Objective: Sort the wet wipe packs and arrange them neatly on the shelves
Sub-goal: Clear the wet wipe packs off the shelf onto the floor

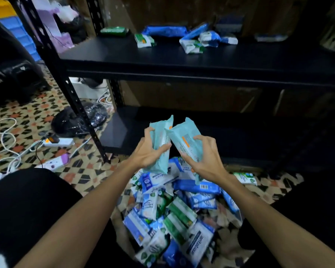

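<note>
From the head view, I have a teal wet wipe pack in each hand, both raised above the pile of wet wipe packs (pixel 174 215) that lies on the patterned floor (pixel 27 117) between my knees. My left hand (pixel 149 151) has its fingers (pixel 150 132) curled round the left teal pack (pixel 161 140), thumb across its front, clamped on it. My right hand (pixel 205 157) grips the right teal pack (pixel 184 140) the same way, its fingers hooked over the far edge. The two packs stand roughly upright and tilt towards each other, their inner edges touching or very nearly so.

Beyond the pile, the black upper shelf (pixel 182 59) of the rack carries a loose scatter of packs: a green pack (pixel 113 30) at the back left, a white and green pack (pixel 143 40) nearer the front, and a jumble of blue packs (pixel 199 35) to the right of it. The lower shelf (pixel 124 130) sits directly behind my hands; it is too dark to tell what lies further along it. To the left of the pile, white cables and a power strip (pixel 58 142) sprawl on the floor.

I judge these two as a matched pair bound for one shelf. The risks I see: the film is slick and each grip is one-handed, so a pack could slip and drop back into the pile unsorted. Setting them among the blue jumble on the upper shelf would mix the kinds. Reaching forward, my forearms could also brush the pile and spill packs out towards the cables.
</note>
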